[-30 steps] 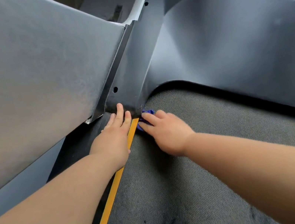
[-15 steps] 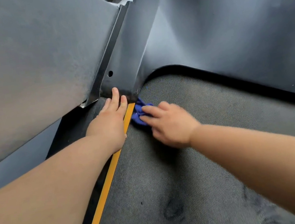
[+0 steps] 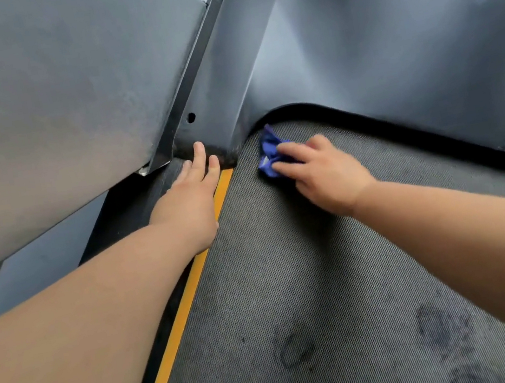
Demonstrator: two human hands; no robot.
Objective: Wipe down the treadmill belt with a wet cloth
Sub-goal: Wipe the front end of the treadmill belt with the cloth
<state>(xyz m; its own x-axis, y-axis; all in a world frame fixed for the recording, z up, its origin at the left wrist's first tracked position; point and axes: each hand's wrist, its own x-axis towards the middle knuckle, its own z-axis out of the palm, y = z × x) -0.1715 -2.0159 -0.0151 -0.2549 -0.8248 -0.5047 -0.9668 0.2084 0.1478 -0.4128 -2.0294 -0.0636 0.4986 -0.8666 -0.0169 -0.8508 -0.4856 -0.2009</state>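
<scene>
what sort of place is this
Down on a treadmill's deck; whether gym or home cannot be told. The woven grey belt, the yellow stripe along its left edge and the grey motor cover at its head show it. The right hand holds a blue cloth on it.

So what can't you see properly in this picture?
Head view only:
Blue cloth: mostly covered by the right hand; wetness unclear.
Right thumb: hidden under that hand, so pinching or just pressing is unclear.
Treadmill belt: front disappears under the grey cover; the bottom edge cuts it off.
</scene>
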